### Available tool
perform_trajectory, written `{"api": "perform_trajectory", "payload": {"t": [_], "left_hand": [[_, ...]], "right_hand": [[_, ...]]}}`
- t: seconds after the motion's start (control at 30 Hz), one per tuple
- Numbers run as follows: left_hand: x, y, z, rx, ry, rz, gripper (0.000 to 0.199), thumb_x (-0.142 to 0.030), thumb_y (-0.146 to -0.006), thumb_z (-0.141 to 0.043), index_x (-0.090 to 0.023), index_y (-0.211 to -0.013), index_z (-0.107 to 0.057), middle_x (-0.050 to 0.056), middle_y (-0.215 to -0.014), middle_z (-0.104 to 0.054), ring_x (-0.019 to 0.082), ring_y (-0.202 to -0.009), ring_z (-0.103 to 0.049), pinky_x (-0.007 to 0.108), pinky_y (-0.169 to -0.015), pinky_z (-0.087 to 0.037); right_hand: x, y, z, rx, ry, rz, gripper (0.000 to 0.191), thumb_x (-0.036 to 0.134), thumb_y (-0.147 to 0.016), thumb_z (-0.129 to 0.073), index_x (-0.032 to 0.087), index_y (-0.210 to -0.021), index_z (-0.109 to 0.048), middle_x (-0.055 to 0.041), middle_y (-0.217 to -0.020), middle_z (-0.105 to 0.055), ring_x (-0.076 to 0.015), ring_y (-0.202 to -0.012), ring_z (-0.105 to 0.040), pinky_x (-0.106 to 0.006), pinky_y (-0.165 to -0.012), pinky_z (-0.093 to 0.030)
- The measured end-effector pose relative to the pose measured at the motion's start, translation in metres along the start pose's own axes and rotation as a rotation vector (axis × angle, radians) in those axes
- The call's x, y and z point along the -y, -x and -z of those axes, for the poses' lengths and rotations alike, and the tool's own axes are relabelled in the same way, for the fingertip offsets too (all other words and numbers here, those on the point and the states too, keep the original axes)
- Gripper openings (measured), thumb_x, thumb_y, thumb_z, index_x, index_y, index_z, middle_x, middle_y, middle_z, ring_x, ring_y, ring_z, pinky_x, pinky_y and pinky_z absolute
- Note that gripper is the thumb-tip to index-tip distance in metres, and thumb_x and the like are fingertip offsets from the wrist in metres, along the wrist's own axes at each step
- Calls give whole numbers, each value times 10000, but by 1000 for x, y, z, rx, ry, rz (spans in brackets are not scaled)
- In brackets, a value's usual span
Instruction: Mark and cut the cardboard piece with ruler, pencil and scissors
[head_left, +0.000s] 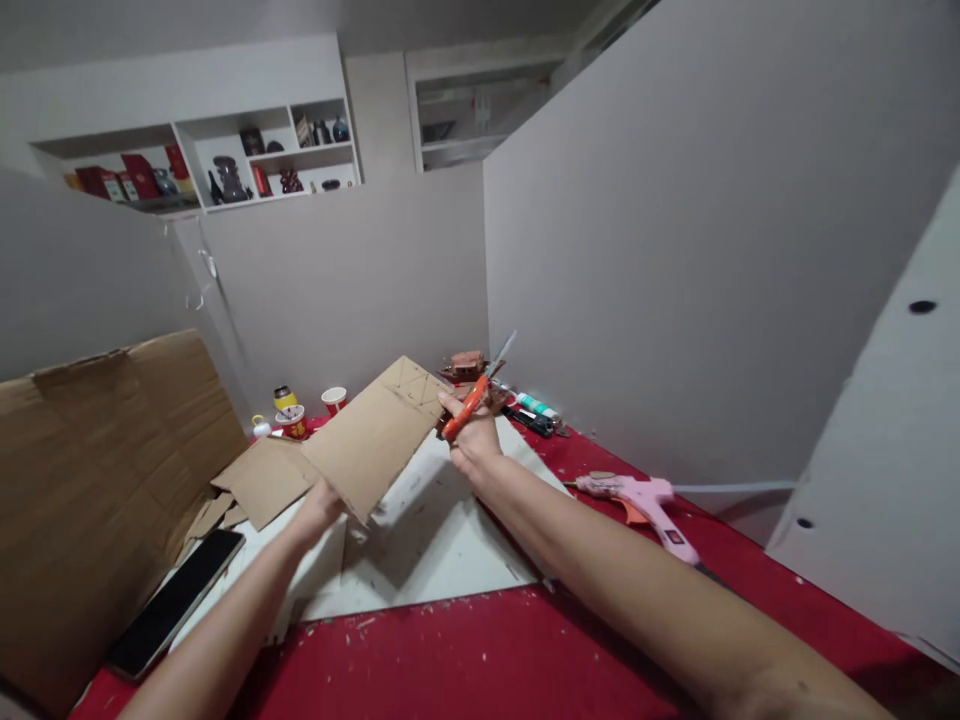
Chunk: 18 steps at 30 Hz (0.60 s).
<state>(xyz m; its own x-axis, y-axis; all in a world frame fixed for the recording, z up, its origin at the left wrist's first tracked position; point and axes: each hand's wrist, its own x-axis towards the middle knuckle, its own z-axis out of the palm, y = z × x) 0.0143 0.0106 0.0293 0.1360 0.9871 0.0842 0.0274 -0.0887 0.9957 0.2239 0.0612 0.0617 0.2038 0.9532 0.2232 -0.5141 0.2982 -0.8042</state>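
A flat piece of cardboard with pencilled zigzag lines near its far end is held up above white sheets. My left hand grips its near left edge, the fingers partly hidden beneath it. My right hand holds orange-handled scissors, whose blades point up and away to the right. The thumb of that hand also rests by the cardboard's right edge. Whether the blades are parted cannot be made out.
On the red tabletop lie a pink glue gun at the right and a black phone at the left. Cardboard scraps, paper cups, a glue tube and a small brown model sit farther back. Grey partitions surround the table.
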Motion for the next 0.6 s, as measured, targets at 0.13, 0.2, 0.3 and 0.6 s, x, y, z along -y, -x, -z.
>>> {"api": "perform_trajectory", "payload": {"t": [0.13,0.2,0.3,0.6], "left_hand": [[-2,10,-54,41,133,-105,415,-411,-734,-817,-145,-1037,-717,148,-1132,-700,231,-823,-700,333,-653,-567],[-15,7,-66,-7,230,-172,381,-466,-777,-759,-164,-1007,-732,131,-1195,-689,204,-889,-686,300,-710,-557],[-37,2,-65,-49,334,-202,366,-445,-721,-794,-146,-927,-753,119,-1079,-735,195,-836,-690,274,-669,-548],[-51,10,-80,-33,458,-179,281,-357,-625,-873,-125,-683,-726,38,-693,-730,144,-629,-674,237,-592,-546]], "right_hand": [[3,14,-17,-86,-132,95,282,388,-841,-738,171,-905,-569,21,-784,-634,-121,-647,-635,-250,-566,-562],[4,28,-17,-74,-165,103,389,373,-712,-828,201,-840,-503,47,-732,-614,-129,-647,-651,-245,-550,-571],[12,46,-9,-32,-167,100,456,334,-623,-860,211,-844,-482,53,-742,-618,-144,-667,-680,-243,-537,-589],[22,81,5,135,-51,46,492,373,-599,-885,204,-844,-493,64,-691,-604,-127,-564,-657,-222,-467,-576]]}}
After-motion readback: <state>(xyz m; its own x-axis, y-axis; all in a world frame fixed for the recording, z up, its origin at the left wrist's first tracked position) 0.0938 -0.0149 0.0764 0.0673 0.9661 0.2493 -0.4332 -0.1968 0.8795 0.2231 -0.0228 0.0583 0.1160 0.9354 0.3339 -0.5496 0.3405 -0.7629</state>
